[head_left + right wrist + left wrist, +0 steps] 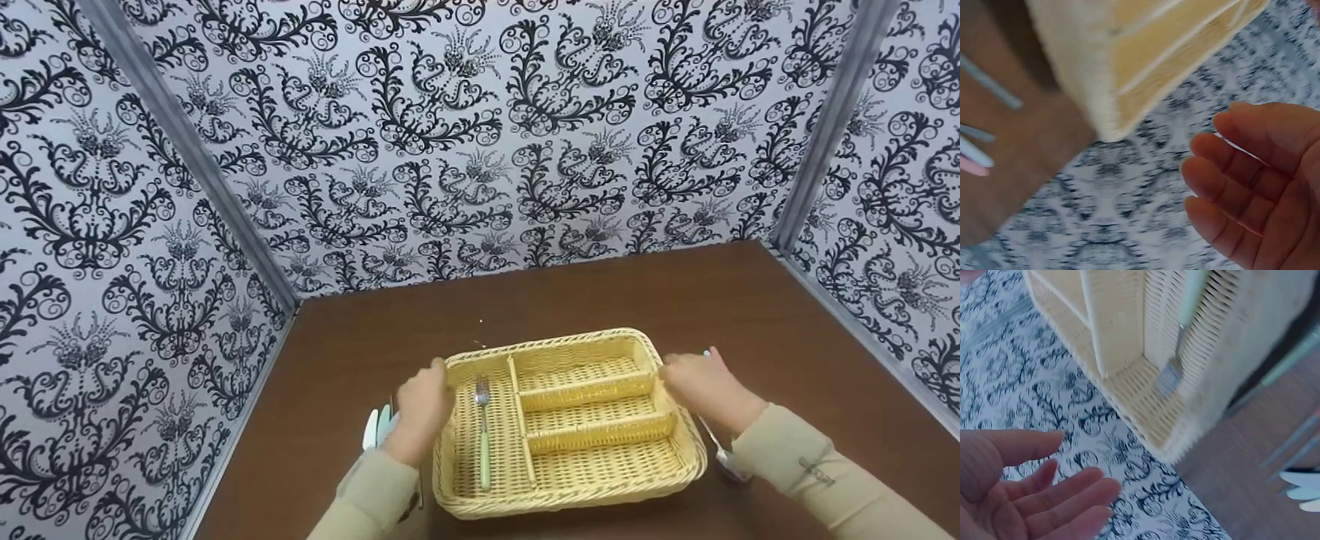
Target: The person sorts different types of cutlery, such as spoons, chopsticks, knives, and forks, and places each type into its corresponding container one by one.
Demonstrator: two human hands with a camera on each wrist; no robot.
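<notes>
A pale yellow wicker cutlery tray (pixel 570 501) with several compartments lies on the brown table. In its long left compartment is a fork (pixel 484 442) with a light green handle. My left hand (pixel 426 409) is at the tray's left side, and my right hand (pixel 701 390) is at its right side. In the left wrist view the fingers of my left hand (pixel 1044 495) are loosely bent and apart from the tray. The right wrist view likewise has my right hand (pixel 1258 185) holding nothing, with a gap between its fingers and the tray.
Left of the tray lie pieces of cutlery with white and teal ends (pixel 373 429). A metal spoon (pixel 727 461) lies to the right, partly behind my right sleeve, near pink and teal ends. Patterned wall panels (pixel 450 150) enclose the table (pixel 360 330) at the back and both sides.
</notes>
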